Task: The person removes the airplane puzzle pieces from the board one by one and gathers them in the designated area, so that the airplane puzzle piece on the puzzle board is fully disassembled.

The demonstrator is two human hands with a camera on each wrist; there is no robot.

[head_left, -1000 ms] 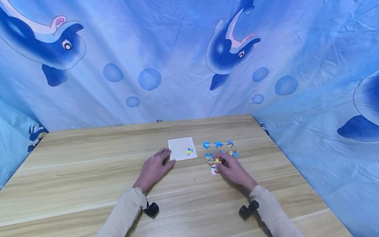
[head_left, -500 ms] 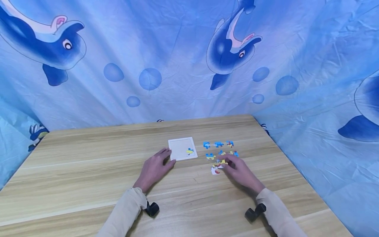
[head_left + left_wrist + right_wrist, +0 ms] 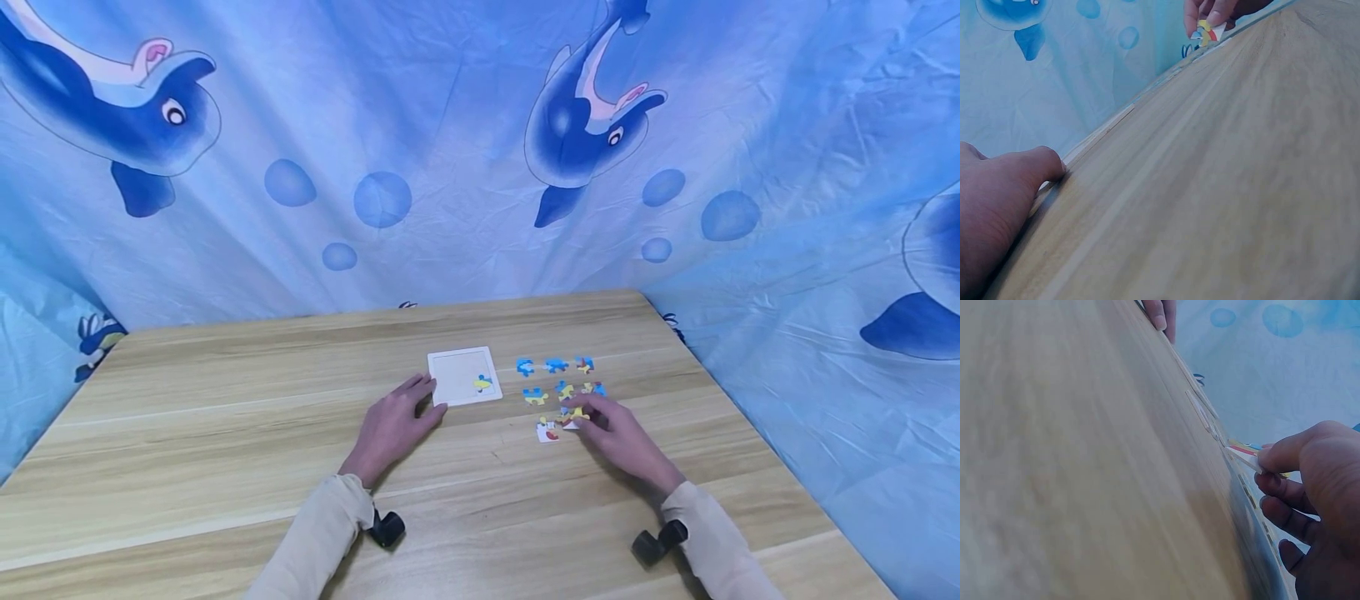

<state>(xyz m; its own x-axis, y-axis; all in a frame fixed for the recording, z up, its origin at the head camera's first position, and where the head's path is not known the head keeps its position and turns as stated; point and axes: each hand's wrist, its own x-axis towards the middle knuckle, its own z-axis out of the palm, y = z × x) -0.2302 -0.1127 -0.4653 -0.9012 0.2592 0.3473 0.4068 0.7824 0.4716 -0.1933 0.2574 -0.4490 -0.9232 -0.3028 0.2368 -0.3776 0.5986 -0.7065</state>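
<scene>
Between thumb and forefinger, my right hand [image 3: 618, 437] pinches a jigsaw puzzle piece [image 3: 1246, 455] with yellow, red and white on it. The piece is tilted and raised above the table in the right wrist view. Other loose pieces lie around it, among them a white-and-red one [image 3: 547, 432] just to its left. My left hand [image 3: 390, 429] rests by the near left corner of a square white puzzle tray [image 3: 463, 403], fingers at the left edge and thumb by the near edge. One yellow-and-blue piece [image 3: 482, 384] lies in the tray, toward its near right corner.
Behind my right hand lie several loose blue and yellow pieces [image 3: 556, 365] in rough rows, right of the tray. The wooden table [image 3: 225, 433] reaches back to a blue dolphin-print curtain [image 3: 450, 150], which also runs along the right side.
My right hand has moved to the right with the pinched piece, so the loose pieces to its left show more fully. My left hand and the tray have stayed in place.
</scene>
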